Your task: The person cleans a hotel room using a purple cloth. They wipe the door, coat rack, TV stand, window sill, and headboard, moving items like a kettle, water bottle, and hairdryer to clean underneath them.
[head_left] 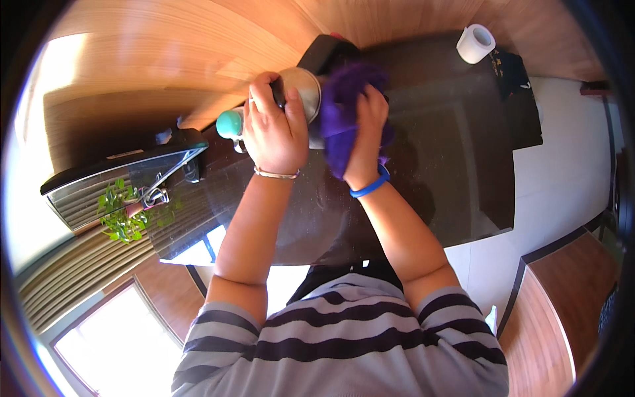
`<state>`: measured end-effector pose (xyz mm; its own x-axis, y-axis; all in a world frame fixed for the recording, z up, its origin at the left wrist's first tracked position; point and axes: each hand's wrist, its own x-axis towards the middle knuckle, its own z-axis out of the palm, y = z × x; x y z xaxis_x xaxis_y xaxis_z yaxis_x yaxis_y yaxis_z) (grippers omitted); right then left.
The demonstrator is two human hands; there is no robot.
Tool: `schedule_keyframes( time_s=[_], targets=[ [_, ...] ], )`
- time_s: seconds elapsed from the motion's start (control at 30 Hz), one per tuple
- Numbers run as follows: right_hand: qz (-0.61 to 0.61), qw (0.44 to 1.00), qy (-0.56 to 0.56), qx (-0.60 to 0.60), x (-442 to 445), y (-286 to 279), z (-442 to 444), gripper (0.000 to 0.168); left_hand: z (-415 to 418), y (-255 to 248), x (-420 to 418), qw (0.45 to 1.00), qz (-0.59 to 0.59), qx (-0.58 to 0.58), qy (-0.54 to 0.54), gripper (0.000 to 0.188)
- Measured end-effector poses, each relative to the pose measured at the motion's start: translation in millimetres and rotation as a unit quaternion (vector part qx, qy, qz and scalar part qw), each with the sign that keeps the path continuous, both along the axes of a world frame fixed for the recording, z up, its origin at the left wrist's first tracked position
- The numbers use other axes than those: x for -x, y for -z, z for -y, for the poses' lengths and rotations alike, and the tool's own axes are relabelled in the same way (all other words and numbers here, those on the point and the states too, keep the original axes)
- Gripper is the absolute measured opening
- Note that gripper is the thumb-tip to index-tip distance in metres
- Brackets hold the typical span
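My left hand (278, 134) grips the black handle of a silvery metal vessel (305, 89), which looks like a kettle; its lower part is partly hidden. In my right hand (369, 124) is a bunched purple cloth (340, 134), blurred, close against the vessel's right side. Whether the cloth touches the metal cannot be told. Both hands are over the far part of a dark glossy table (456, 173). Just left of my left hand stands a container with a round turquoise lid (229, 124), partly covered by the hand.
Behind the vessel is a black object (327, 52) against the wood-grain panel (198, 44). A white paper roll (475, 44) stands at the far right, beside a black item (518, 94) bearing gold writing. Leftward are a dark-framed screen (119, 171) and a leafy green plant (119, 218).
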<state>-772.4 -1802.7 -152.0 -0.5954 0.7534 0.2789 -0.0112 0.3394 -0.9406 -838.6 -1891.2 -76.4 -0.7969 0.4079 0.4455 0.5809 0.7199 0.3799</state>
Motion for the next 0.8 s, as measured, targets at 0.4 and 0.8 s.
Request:
schedule_keyframes(
  time_s=[0.4,0.8],
  targets=[
    [0.063,0.986,-0.050,0.145,-73,56,-60,0.027,35,-4,33,0.983,0.042,-0.013,0.178,0.036],
    [0.333,0.843,-0.058,-0.419,42,81,-159,0.053,38,-10,37,0.978,0.048,-0.011,0.203,0.060]
  ],
)
